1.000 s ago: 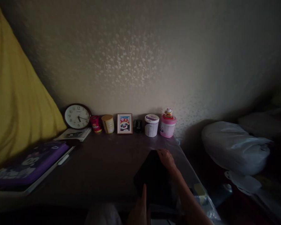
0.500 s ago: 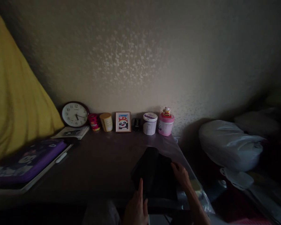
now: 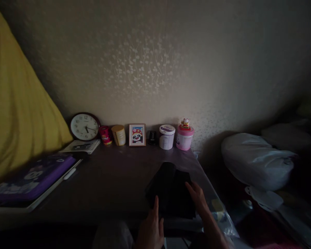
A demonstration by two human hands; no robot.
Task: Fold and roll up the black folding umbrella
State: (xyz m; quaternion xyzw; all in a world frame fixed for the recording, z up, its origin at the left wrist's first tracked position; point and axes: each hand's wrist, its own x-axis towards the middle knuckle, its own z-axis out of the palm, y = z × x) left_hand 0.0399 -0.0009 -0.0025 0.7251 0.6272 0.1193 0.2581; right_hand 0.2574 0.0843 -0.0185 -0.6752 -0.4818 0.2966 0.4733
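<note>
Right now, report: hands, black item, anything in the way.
Left hand at near edge, right hand at right edge of black item. Black item on dark table. Pink tub beyond, apart.

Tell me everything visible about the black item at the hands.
The black item looks like soft, matte fabric, though dim light hides any detail. It lies on the dark tabletop near the front edge, its left part rounded at the top, its right part squarer. The right hand touches its right side; the left hand has its index fingertip at the near left part, contact unclear.
</note>
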